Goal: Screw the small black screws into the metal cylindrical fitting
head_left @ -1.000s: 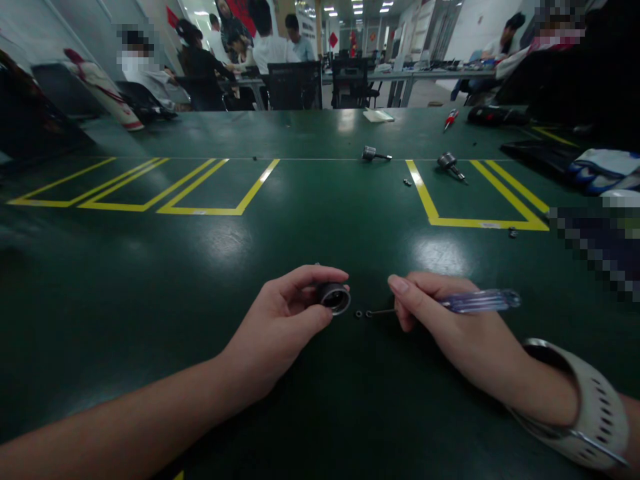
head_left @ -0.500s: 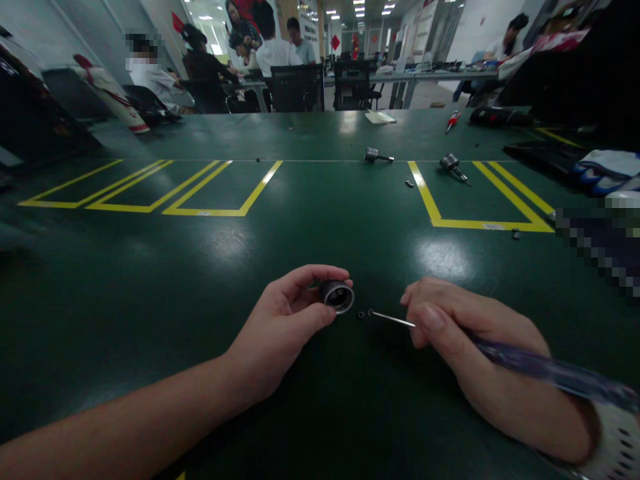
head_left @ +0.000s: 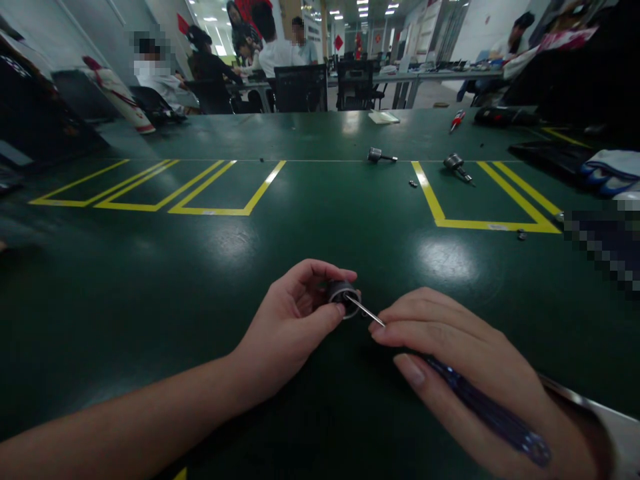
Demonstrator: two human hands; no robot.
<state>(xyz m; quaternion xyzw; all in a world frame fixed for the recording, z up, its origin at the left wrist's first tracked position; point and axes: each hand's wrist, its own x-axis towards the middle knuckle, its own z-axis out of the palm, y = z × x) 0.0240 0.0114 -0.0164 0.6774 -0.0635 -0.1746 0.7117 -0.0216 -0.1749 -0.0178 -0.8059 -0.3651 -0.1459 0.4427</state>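
Between thumb and fingers, my left hand (head_left: 295, 327) grips a short, dark metal cylinder (head_left: 353, 309) whose hollow end faces right and toward me. My right hand (head_left: 465, 360) holds a screwdriver (head_left: 485, 407) with a purple see-through handle and a thin steel shaft. Its tip reaches into the mouth of the cylinder, and what it touches inside is too small to make out. A tiny dark ring lies on the table just by the cylinder, mostly covered by the shaft and my fingers.
Two metal parts with shafts, one in the middle (head_left: 381, 155) and one farther right (head_left: 457, 167), lie on the green table (head_left: 165, 280). Small bits (head_left: 521, 235) lie near yellow tape outlines. Beyond are a red screwdriver (head_left: 457, 121), gloves (head_left: 613, 167) and people at other tables.
My right hand has moved left, bringing the screwdriver tip from the table beside the small ring into the cylinder. Its fingers have stretched along the shaft. My left hand shifted slightly right.
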